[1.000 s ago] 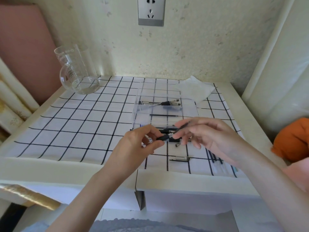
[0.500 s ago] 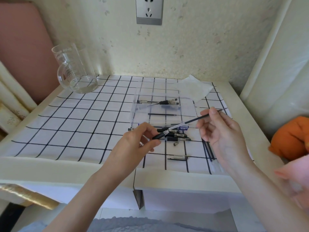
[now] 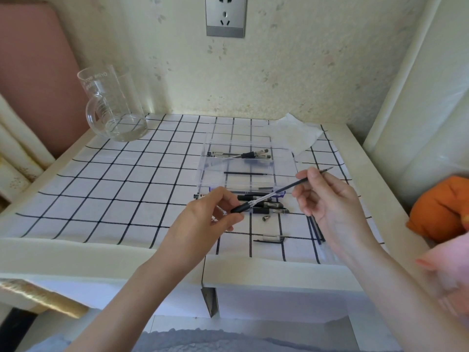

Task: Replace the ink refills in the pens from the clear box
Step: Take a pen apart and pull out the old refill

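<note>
Head view: I'm seeing the left hand (image 3: 203,222) nearest, its fingers (image 3: 233,219) curled round the black grip end of the pen barrel (image 3: 256,200), which it is holding just above the desk (image 3: 101,250). The right hand (image 3: 327,199) is pinching the refill (image 3: 291,185) between thumb and fingertips (image 3: 311,175), with the other fingers loosely spread. One end of the refill is sitting in the clear barrel and its metal tip is pointing up and away to the right.

I'm reading this as the refill sliding through the barrel; I can't tell in or out from one still.

To do it well, I'm advising:
- keeping refill and barrel on one line, so there's no bending at the mouth
- pinching close to the barrel, not at the tip
- holding the left hand steady and moving only the right

Beneath the hands, a small nose cone (image 3: 265,217) and a clear cap (image 3: 270,238) are lying loose, so I'm watching they don't get knocked. Loose refills (image 3: 317,232) are lying under the right wrist. Finished or waiting pens (image 3: 274,210) are lying just before the clear box (image 3: 208,168), which is holding more pens (image 3: 253,155) and one refill (image 3: 243,173).
</note>
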Available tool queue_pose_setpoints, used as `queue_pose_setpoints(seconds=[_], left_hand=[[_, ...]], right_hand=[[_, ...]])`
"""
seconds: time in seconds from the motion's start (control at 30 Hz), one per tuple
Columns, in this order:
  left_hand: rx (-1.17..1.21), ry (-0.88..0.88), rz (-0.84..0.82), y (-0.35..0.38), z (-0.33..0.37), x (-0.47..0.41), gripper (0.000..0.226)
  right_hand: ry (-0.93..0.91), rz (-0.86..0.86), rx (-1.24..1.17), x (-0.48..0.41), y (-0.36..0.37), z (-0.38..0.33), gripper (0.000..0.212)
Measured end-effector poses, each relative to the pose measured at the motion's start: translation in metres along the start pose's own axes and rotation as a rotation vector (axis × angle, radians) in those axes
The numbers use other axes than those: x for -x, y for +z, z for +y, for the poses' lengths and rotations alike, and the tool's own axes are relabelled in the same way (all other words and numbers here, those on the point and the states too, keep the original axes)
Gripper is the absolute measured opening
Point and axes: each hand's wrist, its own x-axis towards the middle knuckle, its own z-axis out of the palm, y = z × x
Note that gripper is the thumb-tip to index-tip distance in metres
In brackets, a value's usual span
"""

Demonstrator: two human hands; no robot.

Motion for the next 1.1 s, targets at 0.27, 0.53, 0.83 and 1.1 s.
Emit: queue_pose_setpoints(seconds=[0.27, 0.53, 0.83, 1.1], left_hand=[[0.002, 0.017, 0.000, 0.001, 0.002, 0.000, 0.012], [-0.010, 0.016, -0.005, 0.000, 0.001, 0.001, 0.012], [-0.025, 0.006, 0.003, 0.001, 0.002, 0.002, 0.014], [-0.024, 0.017, 0.000, 0.001, 0.001, 0.000, 0.014]], right_hand=[[0.154, -0.380, 0.533, 0.008, 0.010, 0.010, 0.011], [0.031, -0.320, 0.978, 0.000, -0.013, 0.013, 0.011], [-0.164, -0.330, 1.150, -0.003, 0.000, 0.034, 0.016], [-0.114, -0.238, 0.957, -0.003, 0.001, 0.028, 0.007]])
